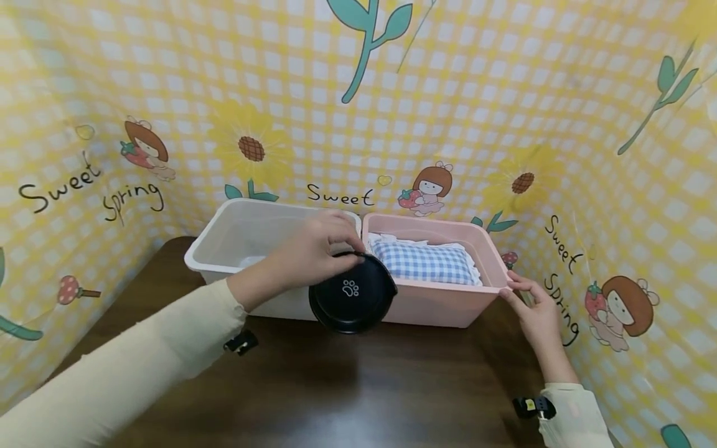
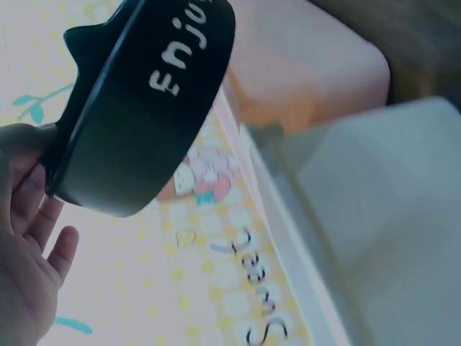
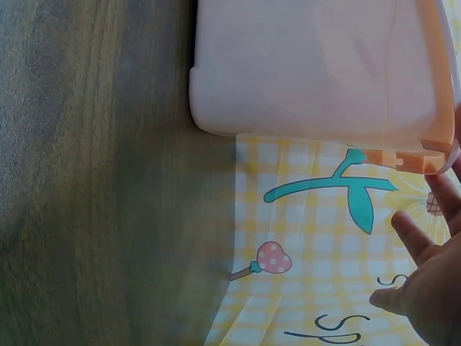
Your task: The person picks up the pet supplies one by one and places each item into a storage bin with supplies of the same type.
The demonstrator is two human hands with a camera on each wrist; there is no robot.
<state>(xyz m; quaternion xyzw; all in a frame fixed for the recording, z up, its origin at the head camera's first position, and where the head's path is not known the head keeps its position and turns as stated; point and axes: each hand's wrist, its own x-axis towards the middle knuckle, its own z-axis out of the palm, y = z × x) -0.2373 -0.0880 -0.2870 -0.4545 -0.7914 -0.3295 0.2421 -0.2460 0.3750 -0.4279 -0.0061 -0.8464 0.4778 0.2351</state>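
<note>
My left hand (image 1: pixel 322 246) pinches a black pet bowl (image 1: pixel 353 305) by its rim and holds it up in front of the two bins, tipped on its side. A white paw print marks the bowl's round face; in the left wrist view, white lettering and a pointed ear on the rim show on the bowl (image 2: pixel 137 137). My right hand (image 1: pixel 538 314) grips the front right corner of the pink bin (image 1: pixel 426 305) between thumb and fingers. Inside that bin lies a small blue-and-white checked pillow (image 1: pixel 426 261) with a frilled white edge.
A white bin (image 1: pixel 210 249) stands left of the pink one, their ends side by side, partly hidden behind my left hand. Both stand on a dark wooden table (image 1: pixel 313 386). A yellow checked cloth (image 1: pixel 476 93) with printed flowers and figures rises behind and at both sides.
</note>
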